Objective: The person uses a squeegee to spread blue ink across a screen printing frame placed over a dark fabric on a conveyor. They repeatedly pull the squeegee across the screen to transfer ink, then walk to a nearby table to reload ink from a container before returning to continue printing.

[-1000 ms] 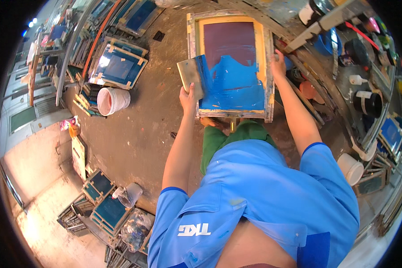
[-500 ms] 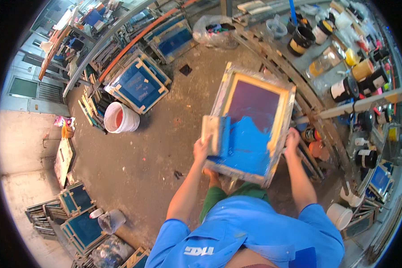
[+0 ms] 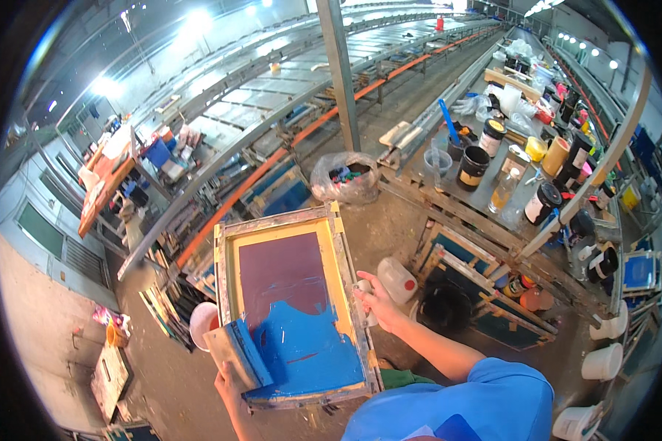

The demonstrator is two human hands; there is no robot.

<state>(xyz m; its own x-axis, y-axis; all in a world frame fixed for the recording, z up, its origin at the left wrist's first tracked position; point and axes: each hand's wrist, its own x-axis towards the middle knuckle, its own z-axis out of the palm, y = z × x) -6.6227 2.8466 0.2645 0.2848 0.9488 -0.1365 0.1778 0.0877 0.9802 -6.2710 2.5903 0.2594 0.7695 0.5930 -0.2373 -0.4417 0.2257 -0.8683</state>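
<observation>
A screen printing frame (image 3: 336, 242) is held up in front of me, tilted. Wet blue ink (image 3: 309, 360) covers the lower part of its mesh, and the upper mesh (image 3: 281, 268) shows dark purple. Yellowish tape lines the inner border. A squeegee (image 3: 232, 353) with a wooden handle leans over the lower left corner, its blade blue with ink. My left hand (image 3: 229, 386) is closed around the squeegee handle at that corner; its fingers are partly hidden. My right hand (image 3: 379, 303) grips the frame's right side, its index finger reaching forward.
To the right, a long table bears ink tubs (image 3: 473, 167) and a clear bottle (image 3: 504, 191). Below it stand a white jug (image 3: 397, 281), a black bucket (image 3: 445, 307) and leaning screens (image 3: 504, 323). A metal post (image 3: 338, 81) and a plastic bag (image 3: 344, 176) are ahead. A white bucket (image 3: 201, 327) is left.
The view has lifted and swung, bringing long printing tables into sight. The frame, squeegee and both hands now appear farther left and lower, with the frame tilted the other way.
</observation>
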